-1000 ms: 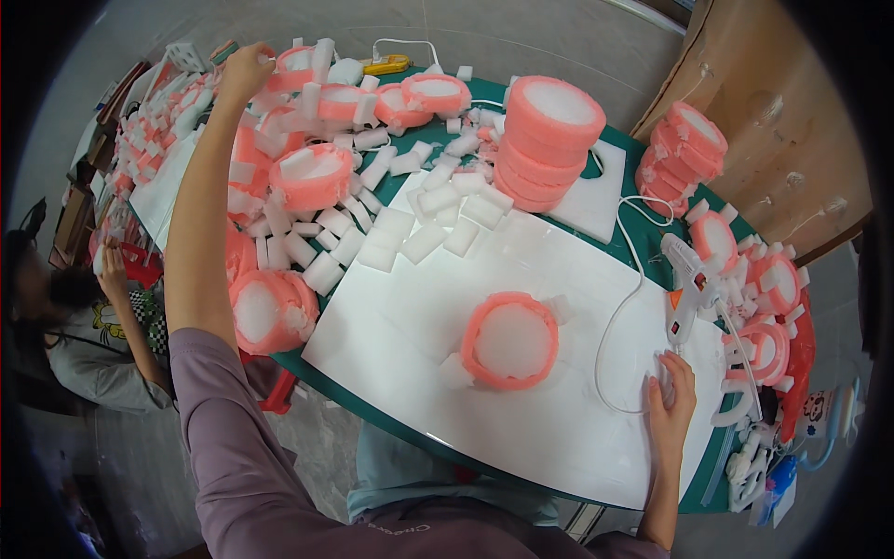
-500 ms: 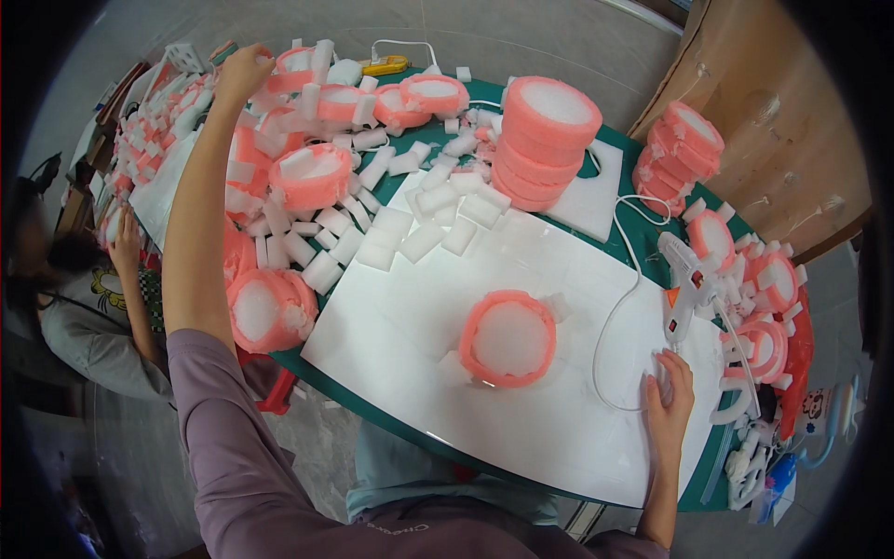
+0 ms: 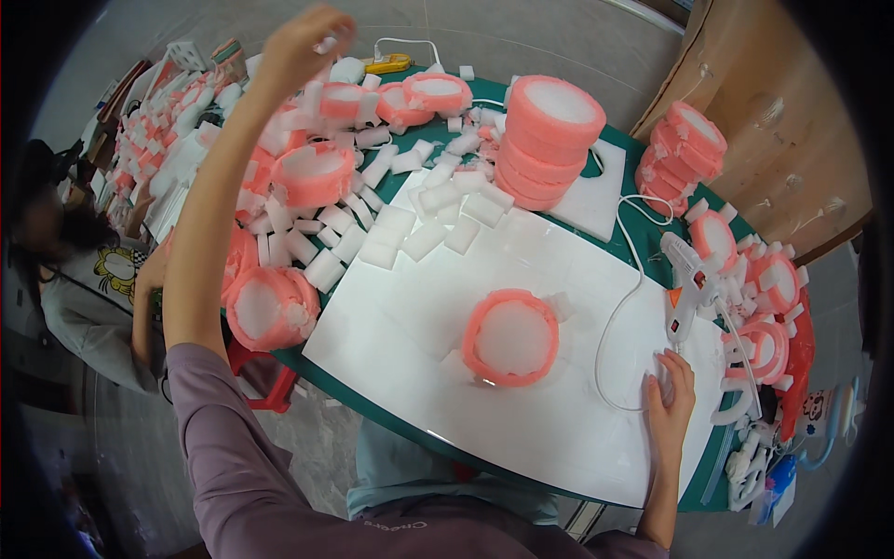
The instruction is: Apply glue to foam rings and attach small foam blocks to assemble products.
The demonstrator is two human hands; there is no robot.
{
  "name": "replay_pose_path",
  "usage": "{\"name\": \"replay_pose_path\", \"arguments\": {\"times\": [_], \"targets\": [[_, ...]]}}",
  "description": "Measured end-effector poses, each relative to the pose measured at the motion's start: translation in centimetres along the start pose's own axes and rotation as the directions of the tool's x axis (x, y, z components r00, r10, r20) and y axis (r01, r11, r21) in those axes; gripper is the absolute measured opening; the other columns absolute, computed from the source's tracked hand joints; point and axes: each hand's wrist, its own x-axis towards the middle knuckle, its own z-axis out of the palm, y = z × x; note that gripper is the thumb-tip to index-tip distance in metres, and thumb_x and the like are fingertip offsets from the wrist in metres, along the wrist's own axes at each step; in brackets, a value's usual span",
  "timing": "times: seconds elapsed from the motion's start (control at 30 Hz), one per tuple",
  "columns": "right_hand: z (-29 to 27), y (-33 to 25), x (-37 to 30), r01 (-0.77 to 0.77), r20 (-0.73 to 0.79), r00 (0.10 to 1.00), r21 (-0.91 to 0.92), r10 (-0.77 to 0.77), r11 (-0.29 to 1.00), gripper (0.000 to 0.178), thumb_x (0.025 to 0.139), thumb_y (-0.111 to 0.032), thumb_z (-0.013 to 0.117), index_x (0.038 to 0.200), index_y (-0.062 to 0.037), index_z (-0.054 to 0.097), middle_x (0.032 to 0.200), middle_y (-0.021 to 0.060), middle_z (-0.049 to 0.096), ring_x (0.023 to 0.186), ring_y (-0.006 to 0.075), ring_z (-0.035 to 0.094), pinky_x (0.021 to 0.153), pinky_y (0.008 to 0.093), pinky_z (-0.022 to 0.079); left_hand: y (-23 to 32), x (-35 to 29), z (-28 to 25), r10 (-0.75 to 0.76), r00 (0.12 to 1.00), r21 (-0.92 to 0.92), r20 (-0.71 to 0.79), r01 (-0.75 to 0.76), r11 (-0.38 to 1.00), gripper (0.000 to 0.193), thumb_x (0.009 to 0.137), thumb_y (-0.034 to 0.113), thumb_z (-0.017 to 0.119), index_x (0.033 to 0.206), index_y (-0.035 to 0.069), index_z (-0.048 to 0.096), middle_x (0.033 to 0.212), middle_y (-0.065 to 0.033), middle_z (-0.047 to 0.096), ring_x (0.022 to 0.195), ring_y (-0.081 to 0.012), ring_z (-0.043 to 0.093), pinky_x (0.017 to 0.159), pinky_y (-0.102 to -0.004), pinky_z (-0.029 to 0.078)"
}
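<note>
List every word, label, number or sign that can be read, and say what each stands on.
Purple shirt: pale lettering across the chest; I won't copy it out.
White glue gun: any marking is too small to read.
Co-worker's grey shirt: a cartoon print, no readable text.

Red stool (image 3: 274, 401) left, brown panel (image 3: 754, 130) right, yellow tool (image 3: 387, 64) behind.

The left hand (image 3: 312, 45) mostly covers a white bit (image 3: 325, 45), too small for me to make out; its forearm (image 3: 216, 200) blocks some pink foam (image 3: 244, 256). Left of that, a co-worker's head (image 3: 58, 216) is blurred. Below the right hand (image 3: 670, 389), the sleeve (image 3: 607, 546) is cut off.
</note>
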Motion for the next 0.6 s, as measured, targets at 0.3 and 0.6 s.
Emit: {"name": "replay_pose_path", "arguments": {"times": [0.3, 0.6], "targets": [[0.0, -0.1, 0.1, 0.012, 0.003, 1.0, 0.011, -0.012, 1.0, 0.029, 0.071, -0.002, 0.055, 0.1, -0.0007, 0.055, 0.11, 0.0136, 0.05, 0.104, 0.0273, 0.046, 0.091, 0.033, 0.034, 4.6, -6.5, 10.9, -0.317, 0.731, 0.583, 0.605, -0.134, 0.802, 0.014, 0.073, 0.017, 0.059, 0.085, 0.01, 0.062, 0.083, -0.0062, 0.061, 0.075, -0.0199, 0.062, 0.06, -0.0346, 0.049], [-0.1, 0.0, -0.2, 0.019, 0.006, 1.0, 0.008, -0.019, 1.0, 0.027, 0.071, -0.002, 0.055, 0.098, -0.0005, 0.055, 0.11, 0.0137, 0.05, 0.104, 0.0276, 0.046, 0.09, 0.0335, 0.034, 4.1, -7.1, 13.4, -0.518, 0.714, 0.652, 0.472, 0.112, 0.75, 0.012, 0.074, 0.019, 0.059, 0.083, 0.014, 0.064, 0.084, -0.0011, 0.063, 0.077, -0.0161, 0.062, 0.058, -0.0272, 0.049]]}}
